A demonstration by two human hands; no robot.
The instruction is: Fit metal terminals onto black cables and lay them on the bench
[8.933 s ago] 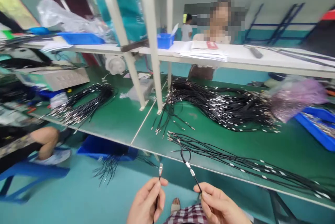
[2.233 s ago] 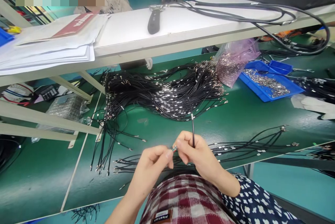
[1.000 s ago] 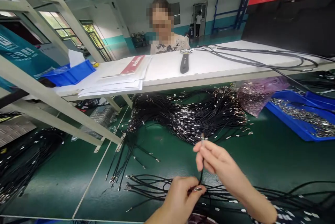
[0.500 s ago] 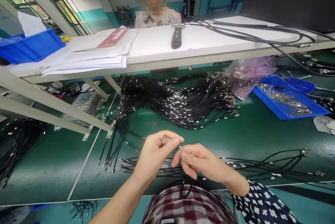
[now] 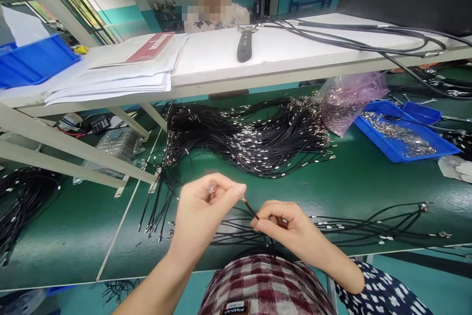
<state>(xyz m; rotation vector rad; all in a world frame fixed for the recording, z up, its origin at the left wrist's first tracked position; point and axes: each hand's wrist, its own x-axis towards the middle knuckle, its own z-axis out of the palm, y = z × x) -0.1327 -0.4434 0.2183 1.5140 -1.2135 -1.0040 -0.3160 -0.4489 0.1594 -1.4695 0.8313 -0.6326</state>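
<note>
In front of my chest, my right hand [image 5: 282, 221] pinches a black cable [image 5: 252, 208] between thumb and forefinger. Short coloured wires [image 5: 243, 199] come out of the cable's end and run to my left hand [image 5: 206, 207], whose thumb and forefinger are closed on their tips. A small clear and metallic piece [image 5: 212, 187] shows in the curled fingers of that hand; its kind is too small to tell. Beneath both hands a row of black cables with white labels [image 5: 332, 226] lies along the table's near edge.
A large bundle of black cables [image 5: 254, 138] covers the green table's [image 5: 206, 180] middle. Right of it are a pink bag [image 5: 341, 103] and a blue tray [image 5: 409, 135] of metal parts. Above runs a white shelf [image 5: 210, 67] bearing papers and an adjustable wrench [image 5: 245, 45]. A person sits opposite.
My hands have moved apart, the left one to the left. The cable's black sheath and coloured wires now show between them. The view has shifted slightly.
</note>
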